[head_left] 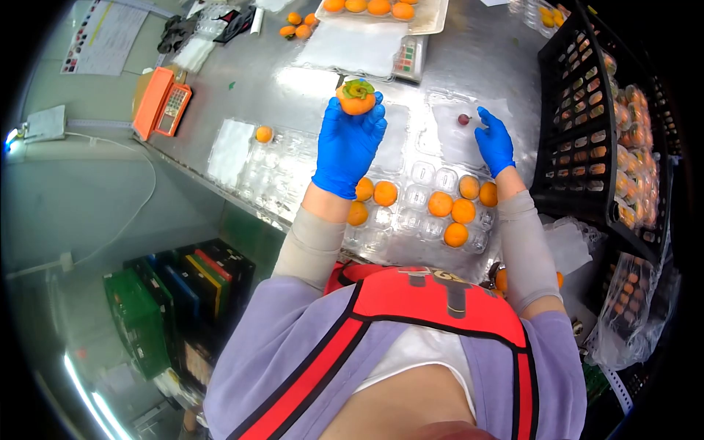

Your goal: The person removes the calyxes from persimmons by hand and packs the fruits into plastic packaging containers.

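Note:
My left hand (347,150), in a blue glove, is closed around an orange persimmon (356,101) with its green leafy cap facing up. Blue-gloved too, my right hand (496,142) is open, thumb and fingers apart, beside a small dark red round thing (464,119) on a white sheet (447,139). Between my forearms lies a clear plastic tray (418,198) with several persimmons (463,211) in its cups. Left of it, a single persimmon (264,134) rests at another clear tray (282,158) next to a white liner sheet (231,152).
A scale (409,59) stands at the back, near a tray (433,18) of persimmons. Loose fruit (303,31) lies to its left. An orange device with keys (174,108) sits at the left edge. On the right, a black crate (579,117) holds packed fruit.

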Tool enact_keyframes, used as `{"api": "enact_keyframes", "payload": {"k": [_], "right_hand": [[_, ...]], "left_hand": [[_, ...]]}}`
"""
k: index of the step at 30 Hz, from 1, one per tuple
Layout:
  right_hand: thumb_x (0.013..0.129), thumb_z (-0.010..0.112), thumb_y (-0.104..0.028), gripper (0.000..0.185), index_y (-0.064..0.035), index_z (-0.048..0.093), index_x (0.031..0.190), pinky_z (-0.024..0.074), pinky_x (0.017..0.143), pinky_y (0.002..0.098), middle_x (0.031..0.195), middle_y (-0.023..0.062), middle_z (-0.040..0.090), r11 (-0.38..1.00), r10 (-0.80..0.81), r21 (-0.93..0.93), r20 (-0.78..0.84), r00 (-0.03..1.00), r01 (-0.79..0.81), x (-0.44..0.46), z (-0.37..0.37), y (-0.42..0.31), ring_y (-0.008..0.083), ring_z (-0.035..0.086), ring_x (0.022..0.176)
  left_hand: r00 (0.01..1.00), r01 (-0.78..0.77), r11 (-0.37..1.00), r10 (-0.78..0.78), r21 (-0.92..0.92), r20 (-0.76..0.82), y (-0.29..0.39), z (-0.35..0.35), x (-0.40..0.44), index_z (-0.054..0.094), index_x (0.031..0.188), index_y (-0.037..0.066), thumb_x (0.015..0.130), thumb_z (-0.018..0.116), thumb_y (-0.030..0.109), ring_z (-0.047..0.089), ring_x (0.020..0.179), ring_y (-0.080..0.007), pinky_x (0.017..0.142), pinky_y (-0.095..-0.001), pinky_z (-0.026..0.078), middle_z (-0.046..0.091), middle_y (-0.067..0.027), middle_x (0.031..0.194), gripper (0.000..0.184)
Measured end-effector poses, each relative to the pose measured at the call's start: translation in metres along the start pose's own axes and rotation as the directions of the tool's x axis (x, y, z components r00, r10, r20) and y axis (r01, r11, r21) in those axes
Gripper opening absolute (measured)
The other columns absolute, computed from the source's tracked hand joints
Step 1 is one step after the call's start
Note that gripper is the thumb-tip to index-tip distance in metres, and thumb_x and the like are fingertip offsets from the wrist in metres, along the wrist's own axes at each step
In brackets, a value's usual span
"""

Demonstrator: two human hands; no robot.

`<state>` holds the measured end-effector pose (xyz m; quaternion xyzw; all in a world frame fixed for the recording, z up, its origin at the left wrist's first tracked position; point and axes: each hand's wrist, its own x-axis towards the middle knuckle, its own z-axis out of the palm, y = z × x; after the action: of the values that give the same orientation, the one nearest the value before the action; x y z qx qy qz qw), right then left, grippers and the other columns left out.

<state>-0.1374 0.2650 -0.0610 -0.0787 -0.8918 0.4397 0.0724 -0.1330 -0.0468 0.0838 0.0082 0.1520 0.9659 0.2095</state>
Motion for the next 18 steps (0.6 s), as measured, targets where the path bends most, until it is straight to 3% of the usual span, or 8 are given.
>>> {"api": "enact_keyframes", "payload": {"k": [4,8,10,16,18], "right_hand": [[0.082,0.057,-0.017,0.044,-0.0248,0.052,0.126,0.0458,0.087,0.0377,0.112,0.0106,0.056,0.968,0.029,-0.251,0.069,0.997,-0.011,0.004,0.000,-0.012,0.0294,0.056,0.100],[0.083,0.058,-0.020,0.041,-0.0248,0.053,0.123,0.0466,0.085,0.0386,0.109,0.0108,0.056,0.949,0.011,-0.315,0.095,0.995,0.020,0.004,0.001,-0.029,0.0294,0.056,0.099],[0.085,0.054,-0.020,0.038,-0.0240,0.054,0.122,0.0474,0.083,0.0390,0.107,0.0103,0.057,0.887,-0.010,-0.454,0.176,0.984,0.090,0.005,0.001,-0.040,0.0291,0.058,0.095],[0.087,0.046,-0.018,0.031,-0.0219,0.059,0.115,0.0501,0.075,0.0386,0.098,0.0116,0.059,0.762,-0.097,-0.602,0.256,0.962,0.237,0.005,0.007,-0.040,0.0280,0.061,0.083],[0.088,0.046,-0.018,0.029,-0.0212,0.059,0.113,0.0503,0.074,0.0386,0.096,0.0116,0.059,0.736,-0.126,-0.621,0.264,0.956,0.269,0.003,0.007,-0.037,0.0278,0.061,0.082]], "left_hand": [[1.000,0.009,1.000,-0.009,0.006,-0.019,-0.002,-0.003,0.002,0.042,0.129,0.007,0.092,0.049,0.038,0.059,0.103,-0.0257,0.085,-0.0380,0.050,0.052,-0.0178,0.121,0.049],[0.999,0.012,1.000,-0.011,0.024,-0.047,-0.006,-0.005,0.003,0.043,0.129,0.007,0.092,0.048,0.038,0.059,0.103,-0.0258,0.085,-0.0377,0.050,0.052,-0.0177,0.121,0.049],[0.998,0.014,1.000,-0.013,0.026,-0.056,-0.007,-0.006,0.005,0.043,0.128,0.007,0.092,0.048,0.038,0.059,0.103,-0.0258,0.085,-0.0376,0.050,0.052,-0.0177,0.121,0.048],[0.998,-0.009,0.995,0.014,0.097,-0.055,-0.002,-0.007,0.013,0.043,0.129,0.008,0.092,0.050,0.033,0.056,0.107,-0.0252,0.089,-0.0373,0.049,0.051,-0.0152,0.125,0.045],[0.980,-0.141,0.905,0.186,0.401,-0.076,-0.001,0.003,0.018,0.041,0.131,0.008,0.090,0.054,0.020,0.053,0.111,-0.0231,0.093,-0.0369,0.046,0.048,-0.0106,0.130,0.045]]}}
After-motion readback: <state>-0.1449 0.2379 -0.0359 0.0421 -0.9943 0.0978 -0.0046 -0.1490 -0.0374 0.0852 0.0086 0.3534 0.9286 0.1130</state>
